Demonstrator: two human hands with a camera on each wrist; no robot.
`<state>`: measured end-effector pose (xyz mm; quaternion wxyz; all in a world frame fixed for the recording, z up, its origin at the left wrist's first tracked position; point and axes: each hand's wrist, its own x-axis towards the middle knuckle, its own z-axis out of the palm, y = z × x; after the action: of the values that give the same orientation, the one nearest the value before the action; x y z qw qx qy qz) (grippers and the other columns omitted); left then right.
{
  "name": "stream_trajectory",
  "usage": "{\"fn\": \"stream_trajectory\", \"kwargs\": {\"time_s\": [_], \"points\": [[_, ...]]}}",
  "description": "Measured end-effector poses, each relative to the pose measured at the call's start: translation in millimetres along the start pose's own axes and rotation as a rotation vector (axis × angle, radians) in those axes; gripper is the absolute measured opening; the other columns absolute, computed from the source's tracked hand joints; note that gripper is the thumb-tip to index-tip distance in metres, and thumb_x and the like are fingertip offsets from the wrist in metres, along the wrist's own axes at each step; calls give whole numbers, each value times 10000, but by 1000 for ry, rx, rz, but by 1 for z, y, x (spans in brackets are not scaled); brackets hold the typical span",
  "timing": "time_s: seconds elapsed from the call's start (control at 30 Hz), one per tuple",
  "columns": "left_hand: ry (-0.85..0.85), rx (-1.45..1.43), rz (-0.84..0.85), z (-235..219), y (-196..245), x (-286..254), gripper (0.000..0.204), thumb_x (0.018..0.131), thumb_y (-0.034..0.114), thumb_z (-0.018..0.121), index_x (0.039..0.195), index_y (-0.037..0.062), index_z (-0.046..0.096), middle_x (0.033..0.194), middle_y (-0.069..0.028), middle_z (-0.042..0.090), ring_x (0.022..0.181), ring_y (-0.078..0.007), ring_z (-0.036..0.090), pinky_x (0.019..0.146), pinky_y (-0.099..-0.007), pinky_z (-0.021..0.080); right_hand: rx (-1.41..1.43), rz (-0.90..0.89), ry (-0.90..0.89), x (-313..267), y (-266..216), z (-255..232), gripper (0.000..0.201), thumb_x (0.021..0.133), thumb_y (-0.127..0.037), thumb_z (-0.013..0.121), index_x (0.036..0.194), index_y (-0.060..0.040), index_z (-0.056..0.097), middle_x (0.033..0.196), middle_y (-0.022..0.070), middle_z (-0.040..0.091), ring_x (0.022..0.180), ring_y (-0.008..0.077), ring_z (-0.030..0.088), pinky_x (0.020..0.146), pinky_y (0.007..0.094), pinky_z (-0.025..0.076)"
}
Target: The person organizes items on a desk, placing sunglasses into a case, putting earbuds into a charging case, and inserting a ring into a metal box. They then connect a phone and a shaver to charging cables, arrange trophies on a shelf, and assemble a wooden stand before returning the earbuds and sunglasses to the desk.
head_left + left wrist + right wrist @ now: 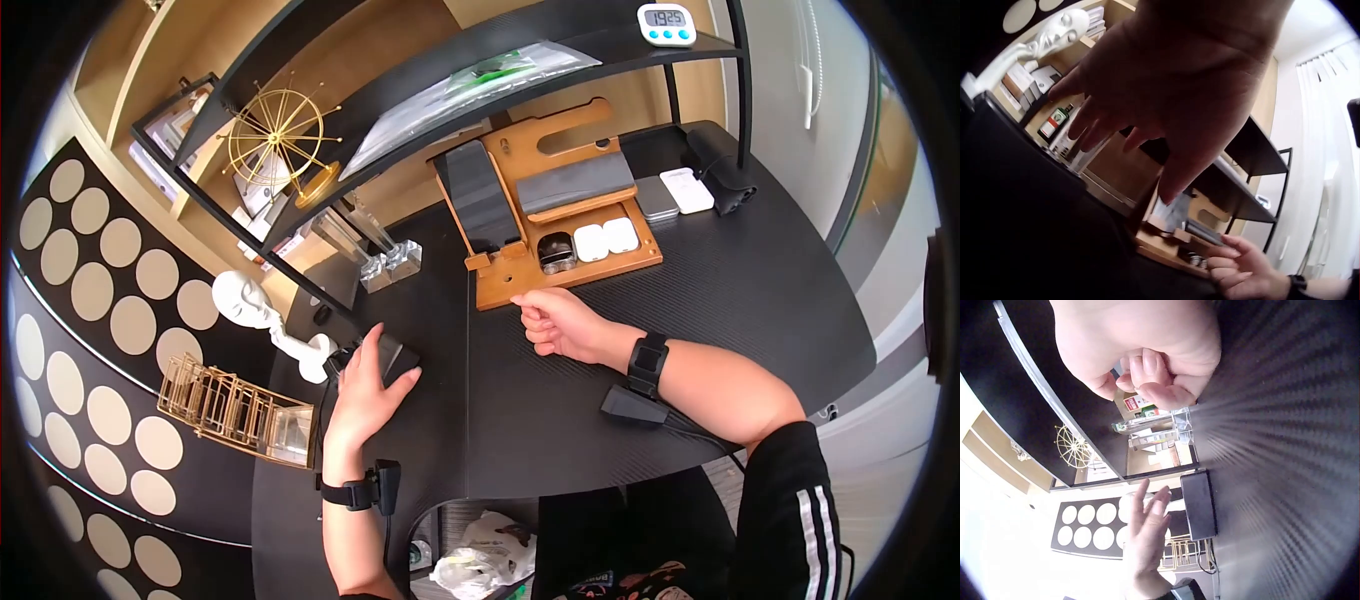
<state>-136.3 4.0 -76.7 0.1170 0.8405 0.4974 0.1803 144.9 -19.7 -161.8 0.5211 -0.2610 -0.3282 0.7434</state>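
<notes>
My left hand (365,398) is held with fingers extended and thumb spread beside a black box (398,362) at the left of the desk; whether they touch is unclear. The left wrist view shows this hand (1166,81) from the palm side, holding nothing. My right hand (563,325) has its fingers curled in, just in front of the wooden organizer (490,292). In the right wrist view nothing shows inside the curled fingers of this hand (1147,356). On the organizer are a dark phone (475,195), white cases (605,240) and a dark glossy case (556,251).
A white face sculpture (243,300) and a gold wire structure (235,408) stand at the left. Clear trophies (390,265) sit behind the box. Above are a shelf with a gold wheel (276,138) and a white timer (666,25). A black pouch (722,178) lies back right.
</notes>
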Motion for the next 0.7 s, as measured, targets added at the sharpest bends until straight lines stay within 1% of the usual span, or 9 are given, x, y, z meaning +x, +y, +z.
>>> {"fn": "stream_trajectory", "kwargs": {"time_s": [0.03,0.07,0.13,0.23,0.3,0.37,0.4,0.5,0.7], "points": [[17,187,-12,-2,-7,-5,731,774,223,708,1363,27,321,1284,-251,454,1221,-314,440,1008,-377,346,6,-4,0,-1,0,1,354,894,-281,521,613,-157,346,513,-74,267,436,49,251,449,234,251],[18,190,-6,-3,-14,-8,731,774,223,708,1363,27,321,1284,-251,454,1221,-314,440,1008,-377,346,-11,6,-1,-2,-2,3,350,897,-275,520,615,-154,351,514,-73,270,436,49,254,451,233,255],[-50,16,-127,-4,-25,-11,783,730,259,741,1354,15,337,1261,-269,468,1183,-357,471,981,-389,380,-30,8,4,-2,-3,4,346,899,-269,519,617,-152,356,515,-72,274,436,49,257,454,232,260],[-53,141,-167,-1,-36,-15,805,707,303,757,1338,4,356,1257,-252,481,1178,-372,468,966,-404,399,-41,27,38,-2,-3,4,335,903,-251,522,626,-149,362,521,-71,283,436,50,259,457,232,267],[-31,146,-158,4,-40,-17,799,685,280,772,1335,35,377,1230,-230,503,1144,-374,488,951,-409,409,-52,9,37,-2,-2,5,327,904,-236,527,633,-150,365,526,-69,294,436,50,258,459,234,275],[49,248,-178,9,-37,-18,769,666,247,779,1320,77,412,1170,-202,534,1096,-367,511,924,-411,426,-59,12,37,-2,-3,5,326,903,-233,530,633,-150,365,526,-69,295,436,50,259,460,234,278],[73,254,-193,10,-38,-17,728,663,191,773,1303,104,437,1107,-181,553,1053,-358,525,897,-417,438,-59,10,37,-2,-3,6,326,901,-229,532,633,-151,365,527,-69,295,436,50,260,461,234,281],[93,219,-208,11,-41,-16,701,677,154,761,1297,96,439,1091,-181,555,1050,-356,525,893,-417,439,-79,7,31,-2,-3,7,349,922,-223,503,619,-148,346,531,-64,272,458,52,255,455,233,264],[110,226,-204,11,-40,-17,675,662,121,769,1264,87,467,1092,-182,558,1041,-357,529,899,-407,436,-86,3,26,-2,-2,5,308,902,-205,525,641,-149,370,535,-71,296,440,47,275,463,236,296]]}}
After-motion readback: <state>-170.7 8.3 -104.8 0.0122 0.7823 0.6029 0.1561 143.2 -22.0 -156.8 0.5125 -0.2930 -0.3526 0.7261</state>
